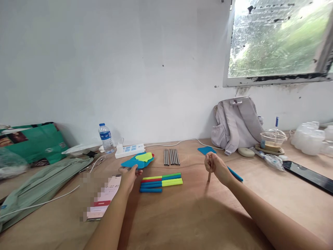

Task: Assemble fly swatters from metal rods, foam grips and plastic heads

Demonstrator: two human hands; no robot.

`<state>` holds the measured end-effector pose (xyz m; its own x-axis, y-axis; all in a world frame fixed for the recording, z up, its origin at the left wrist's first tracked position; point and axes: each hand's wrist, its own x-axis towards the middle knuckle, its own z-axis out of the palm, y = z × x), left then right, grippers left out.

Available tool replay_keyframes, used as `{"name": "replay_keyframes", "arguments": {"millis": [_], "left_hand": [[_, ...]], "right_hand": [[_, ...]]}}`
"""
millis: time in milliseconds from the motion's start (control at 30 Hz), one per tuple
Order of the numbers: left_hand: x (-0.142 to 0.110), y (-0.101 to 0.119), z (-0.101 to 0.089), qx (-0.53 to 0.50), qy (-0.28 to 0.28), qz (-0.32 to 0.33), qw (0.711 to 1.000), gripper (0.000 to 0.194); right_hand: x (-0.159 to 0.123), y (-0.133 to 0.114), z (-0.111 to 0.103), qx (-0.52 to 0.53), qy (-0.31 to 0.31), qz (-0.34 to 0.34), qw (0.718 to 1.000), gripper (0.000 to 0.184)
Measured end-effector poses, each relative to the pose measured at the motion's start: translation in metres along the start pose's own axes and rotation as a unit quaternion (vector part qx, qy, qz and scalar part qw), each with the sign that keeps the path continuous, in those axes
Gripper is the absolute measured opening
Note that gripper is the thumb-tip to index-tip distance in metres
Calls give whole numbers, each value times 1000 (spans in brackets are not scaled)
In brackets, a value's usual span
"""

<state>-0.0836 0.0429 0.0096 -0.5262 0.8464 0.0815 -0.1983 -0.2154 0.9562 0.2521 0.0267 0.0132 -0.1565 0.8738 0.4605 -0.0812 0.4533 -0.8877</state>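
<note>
My left hand (pixel 132 172) pinches the near edge of a flat blue piece (pixel 130 163), thumb on top and fingers beneath. On that piece lies a yellow-green flat piece (pixel 144 157), with a bit of red behind it. My right hand (pixel 213 164) is closed around a slim brownish rod (pixel 209 177) that points down at the table. Another flat blue piece (pixel 206 150) lies just behind this hand, and a blue tube (pixel 236 174) is partly hidden by the wrist. Between my hands are several coloured tubes (pixel 151 184) in rows, with several grey metal tubes (pixel 171 157) farther back.
A phone (pixel 104 201) lies beside my left forearm. Behind it stand a power strip (pixel 130 150) and a water bottle (pixel 105 138). At the back right are a grey backpack (pixel 236 121), a drink cup (pixel 273 139) and a black device (pixel 309 175). A white cable (pixel 65 189) crosses the left side.
</note>
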Motion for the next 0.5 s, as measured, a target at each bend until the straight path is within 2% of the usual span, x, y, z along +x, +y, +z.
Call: {"name": "replay_keyframes", "arguments": {"millis": [67,200,333,433,500], "left_hand": [[0,-1,0,-2,-2,4,1000,39],[-1,-3,0,-2,-24,5,1000,29],[-1,-5,1,-6,-40,4,999,26],[-1,-7,2,-15,-44,4,999,27],[-1,-8,1,-21,-50,-1,999,27]], "right_hand": [[-1,14,2,-67,4,7,998,25],[-1,47,4,-147,-32,45,988,20],[7,68,5,-265,18,28,964,31],[17,77,9,-346,52,21,937,25],[26,83,14,-363,67,24,929,22]]}}
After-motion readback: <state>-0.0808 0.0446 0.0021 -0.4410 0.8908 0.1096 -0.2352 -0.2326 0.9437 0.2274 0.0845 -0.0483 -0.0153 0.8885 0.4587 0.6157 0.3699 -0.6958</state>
